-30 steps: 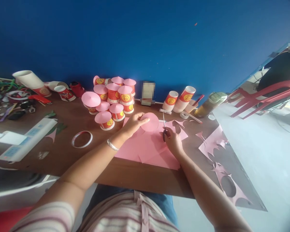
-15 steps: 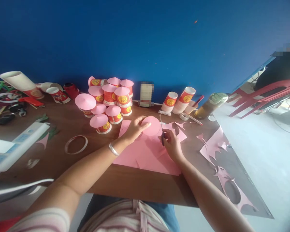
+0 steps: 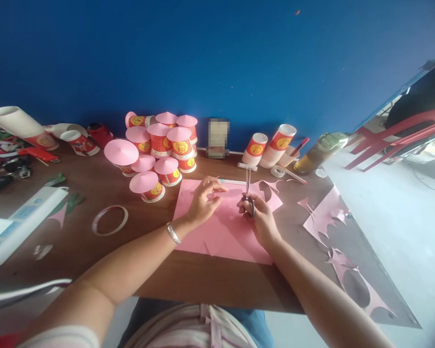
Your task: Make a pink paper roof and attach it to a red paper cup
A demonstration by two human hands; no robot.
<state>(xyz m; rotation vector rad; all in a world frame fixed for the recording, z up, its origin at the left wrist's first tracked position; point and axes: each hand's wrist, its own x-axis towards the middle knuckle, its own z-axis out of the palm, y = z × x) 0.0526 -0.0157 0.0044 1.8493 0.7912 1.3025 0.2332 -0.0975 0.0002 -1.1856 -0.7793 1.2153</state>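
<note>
My left hand [image 3: 206, 199] has its thumb and fingers curved around the edge of a pink paper disc [image 3: 232, 192], which is seen almost edge-on and blends with the paper below. My right hand [image 3: 259, 211] is closed on a pair of scissors [image 3: 248, 186], fingers at the dark handles, with the narrow blades pointing away from me. Beneath both hands lie pink paper sheets [image 3: 221, 232]. To the left stand several red and white paper cups [image 3: 152, 192] topped with pink paper cones [image 3: 144, 182].
Two tall cup stacks [image 3: 254, 151], a tape roll [image 3: 277, 171] and a bottle [image 3: 319, 152] stand at the back right. Cut pink scraps [image 3: 324, 217] lie on the right. A power strip [image 3: 27, 220] and a ring-shaped tape roll [image 3: 109, 220] are on the left.
The disc faced the camera before and now appears tilted nearly edge-on. My right hand has drawn the scissors slightly away from it, blades now more upright in view.
</note>
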